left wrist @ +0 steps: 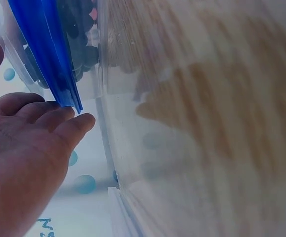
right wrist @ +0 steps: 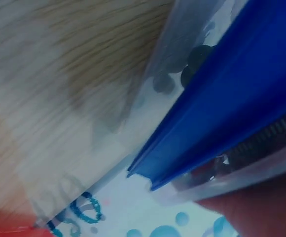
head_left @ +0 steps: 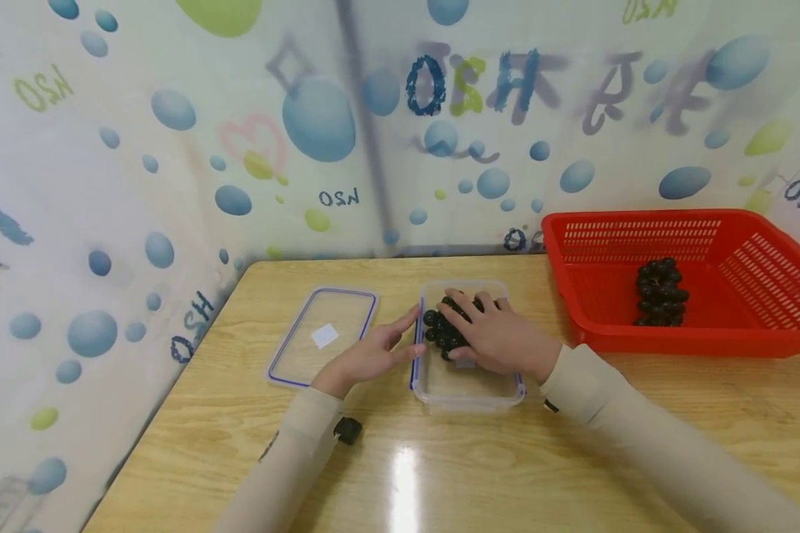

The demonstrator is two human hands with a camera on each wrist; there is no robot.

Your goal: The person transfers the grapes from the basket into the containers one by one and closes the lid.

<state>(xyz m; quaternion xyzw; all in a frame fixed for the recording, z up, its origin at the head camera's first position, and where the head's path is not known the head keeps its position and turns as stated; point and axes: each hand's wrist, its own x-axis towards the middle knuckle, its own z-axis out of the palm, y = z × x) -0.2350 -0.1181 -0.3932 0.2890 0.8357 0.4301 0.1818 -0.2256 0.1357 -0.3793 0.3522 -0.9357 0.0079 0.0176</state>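
Observation:
A clear plastic food container [head_left: 470, 402] stands on the table with a bunch of dark grapes [head_left: 440, 333] in its far part. My right hand [head_left: 500, 333] lies over the bunch from above, fingers spread across the grapes and thumb at their near side. At the container's left wall, my left hand [head_left: 376, 352] is held with straight fingers, the fingertips right at the rim. In the left wrist view those fingers [left wrist: 59, 118] meet the end of a blue strip [left wrist: 49, 49] along the container's side. A similar blue strip [right wrist: 222, 94] fills much of the right wrist view.
To the left lies the container's clear lid [head_left: 293, 355] with a blue seal and a white label [head_left: 324, 336]. A red plastic basket [head_left: 693, 340] stands at the right with another grape bunch [head_left: 661, 292] inside. Behind the table hangs a patterned curtain [head_left: 440, 185].

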